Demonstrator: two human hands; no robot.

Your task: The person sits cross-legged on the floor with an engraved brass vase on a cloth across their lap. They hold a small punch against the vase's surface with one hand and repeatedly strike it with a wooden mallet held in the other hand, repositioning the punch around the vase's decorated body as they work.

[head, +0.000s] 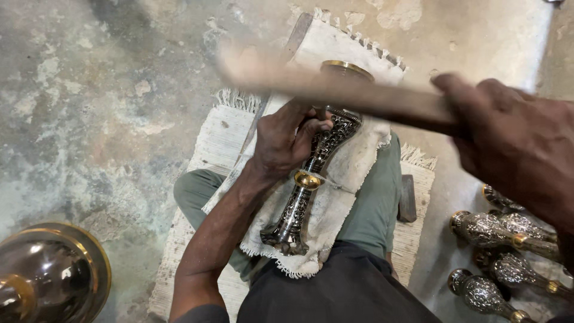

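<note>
On a white cloth (353,167) spread over the person's lap, an engraved metal vase (311,179) lies lengthwise, its brass mouth pointing away; the left hand (287,140) rests on the vase's upper body, fingers (314,128) curled and pinching what may be a small chisel, too hidden to tell; the right hand (514,143), raised at the right, grips a blurred wooden mallet (323,84) above the vase; similar vases (508,251) lie on the floor.

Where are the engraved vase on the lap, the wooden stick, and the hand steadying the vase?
engraved vase (313,160), head view, patterned neck.
wooden stick (335,90), head view, blurred shaft.
left hand (286,139), head view, back of hand.
</note>
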